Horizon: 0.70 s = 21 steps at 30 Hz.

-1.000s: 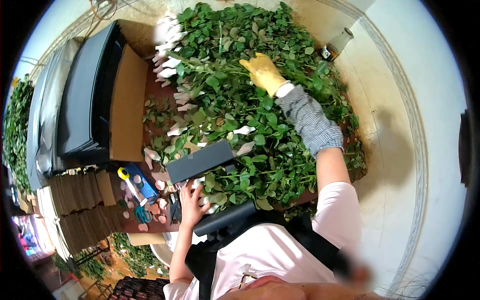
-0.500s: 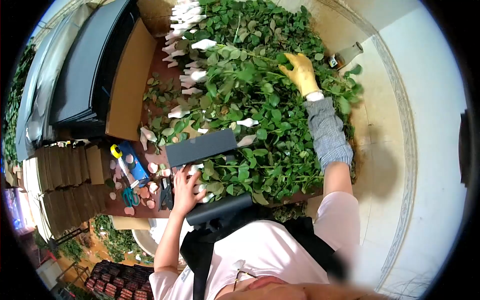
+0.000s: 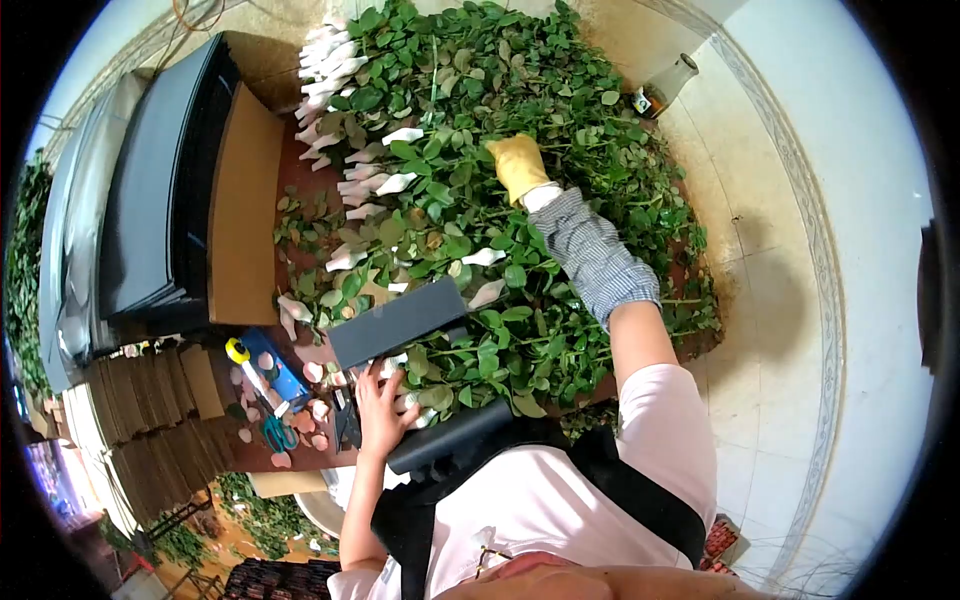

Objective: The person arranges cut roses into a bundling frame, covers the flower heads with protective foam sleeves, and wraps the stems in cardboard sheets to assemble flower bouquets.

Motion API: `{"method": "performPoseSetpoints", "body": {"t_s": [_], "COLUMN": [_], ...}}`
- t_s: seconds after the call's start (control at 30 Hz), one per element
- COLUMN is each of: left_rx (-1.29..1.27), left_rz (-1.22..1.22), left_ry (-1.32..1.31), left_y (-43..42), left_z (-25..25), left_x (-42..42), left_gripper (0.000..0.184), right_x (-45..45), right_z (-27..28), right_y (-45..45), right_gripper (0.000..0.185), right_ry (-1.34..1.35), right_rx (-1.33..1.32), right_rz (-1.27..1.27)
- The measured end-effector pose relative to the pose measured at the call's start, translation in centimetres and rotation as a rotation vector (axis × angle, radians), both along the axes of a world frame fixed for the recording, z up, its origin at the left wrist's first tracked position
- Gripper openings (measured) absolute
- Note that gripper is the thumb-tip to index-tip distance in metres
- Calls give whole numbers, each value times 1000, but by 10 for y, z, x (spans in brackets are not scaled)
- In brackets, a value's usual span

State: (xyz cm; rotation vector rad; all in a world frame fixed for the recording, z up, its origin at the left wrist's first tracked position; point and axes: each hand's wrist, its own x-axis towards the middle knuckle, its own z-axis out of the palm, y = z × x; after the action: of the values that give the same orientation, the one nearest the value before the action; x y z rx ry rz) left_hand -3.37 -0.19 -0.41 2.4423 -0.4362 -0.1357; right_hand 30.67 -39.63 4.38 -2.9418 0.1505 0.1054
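My left hand (image 3: 380, 408), bare, lies at the table's near side with its fingers spread. Its fingertips touch white-sleeved rose heads (image 3: 405, 402) below a dark grey rectangular block (image 3: 397, 322). Farther away, my right hand (image 3: 518, 167) wears a yellow glove, its fingers curled closed among the leafy stems (image 3: 560, 130). A rose in a white sleeve (image 3: 403, 135) lies left of the glove, its stem running toward it; leaves hide the grip itself. Just right of my left hand is a black roll-shaped pad (image 3: 450, 437).
Sleeved roses (image 3: 330, 60) are stacked at the far left of the pile. Grey sheets (image 3: 165, 190) and a brown cardboard panel (image 3: 245, 210) stand at left. Teal scissors (image 3: 279, 433), a blue box (image 3: 278, 368) and petals (image 3: 313, 372) lie nearer. A glass bottle (image 3: 668, 85) stands by the wall.
My gloved right hand has moved left over the stems, and its fingers have gone from apart to curled. My left hand stays by the rose heads. The whole view has tilted slightly.
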Motion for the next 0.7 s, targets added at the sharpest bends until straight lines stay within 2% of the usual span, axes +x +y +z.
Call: {"method": "performPoseSetpoints", "body": {"t_s": [0.03, 0.1, 0.17, 0.2, 0.23, 0.27, 0.3, 0.37, 0.43, 0.47, 0.5, 0.53, 0.57, 0.63, 0.7], "left_rx": [9, 10, -16, -5, 0, -4, -12, -14, -1, -4, -8, -10, -9, -48, -51], "left_rz": [8, 13, 7, 5, 4, 6, 11, 5, 10, -1, -2, -4, 10, 8, 16], "left_ry": [3, 5, -5, -15, -20, -11, 3, 14, 6, -4, -13, -26, -10, -10, -81], "left_y": [0, 0, 0, 0, -2, -2, -1, 0, 0, 0, 1, 2, 2, 3, 3], "left_z": [-1, -1, -3, -1, 1, 1, 2, 1, 1, 1, 1, 0, -1, -4, -7], "left_x": [-1, -1, -1, 0, 1, 1, 0, 1, 0, 1, 1, 1, 0, 0, -1], "left_gripper": [63, 64, 65, 65, 65, 65, 65, 65, 65, 65, 66, 67, 67, 67, 69], "right_x": [-5, -8, 3, 5, 13, 21, 13, -8, -12, -11, -7, -13, -37, -68, -120], "right_z": [0, -5, -28, -27, -25, -24, 6, 44, 61, 65, 64, 80, 112, 143, 172], "right_y": [3, -11, -37, -42, -47, -48, -34, -24, -29, -34, -51, -60, -54, -66, -52], "right_gripper": [78, 102, 52, 33, 31, 27, 25, 23, 18, 12, 10, 16, 16, 21, 34], "right_ry": [115, -24, -70, -93, 9, -147, -293, -770, -818, -648, -531, -500, -679, -895, -894], "right_rx": [-350, -509, -541, -558, -538, -473, -446, -370, -391, -582, -579, -627, -632, -464, -192], "right_rz": [138, 33, 75, 96, 87, 28, 8, 184, 359, 292, 228, 132, 144, 247, 396]}}
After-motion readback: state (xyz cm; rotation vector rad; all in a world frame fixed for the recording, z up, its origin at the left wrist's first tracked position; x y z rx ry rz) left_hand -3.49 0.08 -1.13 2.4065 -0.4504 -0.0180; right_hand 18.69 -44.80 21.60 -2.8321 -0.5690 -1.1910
